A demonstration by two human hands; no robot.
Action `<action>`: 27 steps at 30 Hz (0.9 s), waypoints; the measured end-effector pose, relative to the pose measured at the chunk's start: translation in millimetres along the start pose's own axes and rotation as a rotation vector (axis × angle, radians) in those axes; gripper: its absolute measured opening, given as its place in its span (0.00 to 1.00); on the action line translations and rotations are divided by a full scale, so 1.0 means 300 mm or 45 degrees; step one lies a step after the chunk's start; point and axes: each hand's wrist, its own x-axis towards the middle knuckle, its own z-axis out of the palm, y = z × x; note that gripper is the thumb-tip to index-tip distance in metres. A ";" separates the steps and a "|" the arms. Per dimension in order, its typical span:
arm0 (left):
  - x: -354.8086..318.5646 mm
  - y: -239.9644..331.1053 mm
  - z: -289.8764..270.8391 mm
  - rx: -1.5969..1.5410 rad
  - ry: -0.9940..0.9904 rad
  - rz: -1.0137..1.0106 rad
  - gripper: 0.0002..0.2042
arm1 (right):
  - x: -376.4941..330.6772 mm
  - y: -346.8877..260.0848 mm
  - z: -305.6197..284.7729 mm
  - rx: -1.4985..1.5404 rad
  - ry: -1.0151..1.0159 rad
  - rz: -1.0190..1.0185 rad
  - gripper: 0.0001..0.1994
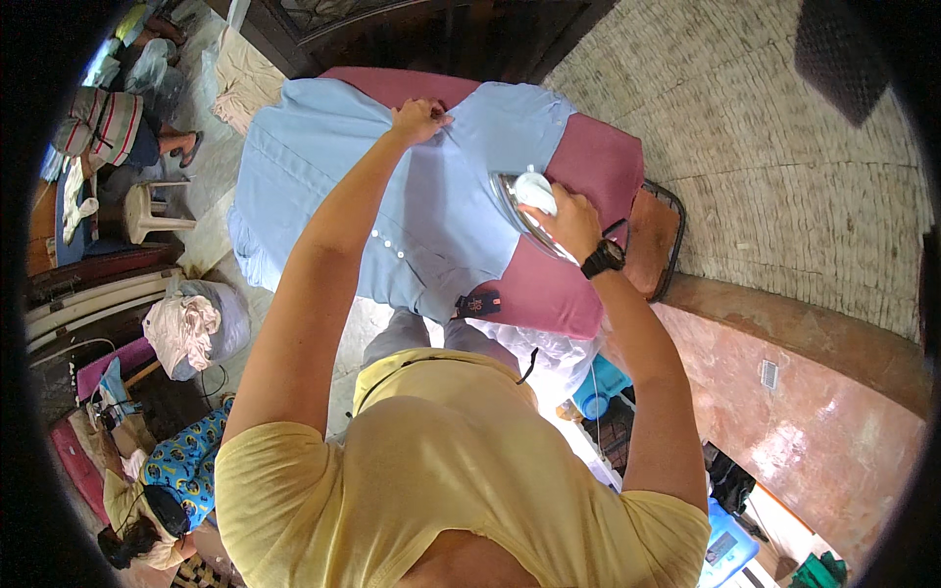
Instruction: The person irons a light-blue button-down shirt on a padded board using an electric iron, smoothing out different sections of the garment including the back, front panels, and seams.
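Observation:
A light blue button-up shirt (323, 167) lies spread over an ironing board with a dusty pink cover (596, 162). My right hand (570, 223) is wrapped round the handle of a white iron (535, 191), whose metal soleplate rests at the shirt's right edge. At the far side of the board, my left hand (420, 120) has its fingers bent and closed on the shirt fabric. Several white buttons show near the middle of the shirt. A dark tag (478, 305) lies at the near edge of the board.
A metal-framed rest (655, 240) extends from the board's right end, beside a stone-patterned wall (755, 186). To the left stand a cream plastic stool (152, 211) and a bag of clothes (201, 328). Two other people are at the left, one in bright blue patterned clothing (191, 461).

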 end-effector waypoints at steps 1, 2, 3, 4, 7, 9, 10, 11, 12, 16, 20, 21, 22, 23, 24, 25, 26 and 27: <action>-0.001 0.004 -0.002 -0.031 -0.012 -0.004 0.17 | 0.025 -0.027 0.004 -0.008 0.017 0.047 0.30; -0.001 0.005 -0.008 -0.059 -0.022 -0.009 0.17 | 0.066 -0.057 0.014 -0.012 0.036 0.092 0.31; -0.001 0.007 -0.011 -0.078 -0.032 0.006 0.16 | 0.110 -0.079 0.026 -0.017 0.054 0.135 0.31; -0.004 0.008 -0.012 -0.097 -0.043 0.019 0.15 | 0.159 -0.088 0.049 0.001 0.093 0.127 0.32; -0.002 -0.027 0.001 -0.120 0.055 0.084 0.14 | 0.301 -0.163 0.067 -0.013 0.093 0.157 0.34; 0.017 -0.060 0.030 -0.148 0.153 0.147 0.13 | 0.412 -0.177 0.097 0.038 0.177 0.156 0.34; 0.031 -0.097 0.053 -0.170 0.199 0.164 0.12 | 0.468 -0.189 0.116 0.071 0.211 0.146 0.33; 0.037 -0.115 0.061 -0.196 0.241 0.186 0.11 | 0.509 -0.212 0.107 0.099 0.210 0.172 0.33; 0.046 -0.129 0.069 -0.205 0.259 0.182 0.11 | 0.550 -0.232 0.093 0.127 0.209 0.199 0.33; 0.038 -0.108 0.088 -0.145 0.325 0.152 0.12 | 0.582 -0.253 0.110 0.136 0.209 0.248 0.32; 0.077 -0.154 0.078 -0.242 0.155 0.137 0.16 | 0.571 -0.263 0.102 0.082 0.222 0.232 0.31; 0.081 -0.161 0.078 -0.222 0.125 0.118 0.17 | 0.591 -0.268 0.104 0.098 0.241 0.262 0.32; 0.082 -0.147 0.068 -0.204 0.092 0.106 0.18 | 0.619 -0.262 0.107 0.109 0.264 0.298 0.32; 0.083 -0.129 0.060 -0.186 0.059 0.095 0.20 | 0.630 -0.249 0.110 0.121 0.287 0.335 0.32; 0.083 -0.103 0.060 -0.143 0.085 0.059 0.20 | 0.615 -0.224 0.111 0.136 0.261 0.317 0.32; 0.071 -0.085 0.056 -0.094 0.112 0.010 0.21 | 0.590 -0.205 0.120 0.159 0.226 0.291 0.32; 0.068 -0.082 0.056 -0.048 0.146 -0.041 0.22 | 0.558 -0.210 0.107 0.179 0.193 0.259 0.32; 0.066 -0.089 0.048 -0.077 0.115 -0.052 0.23 | 0.498 -0.214 0.100 0.168 0.177 0.317 0.27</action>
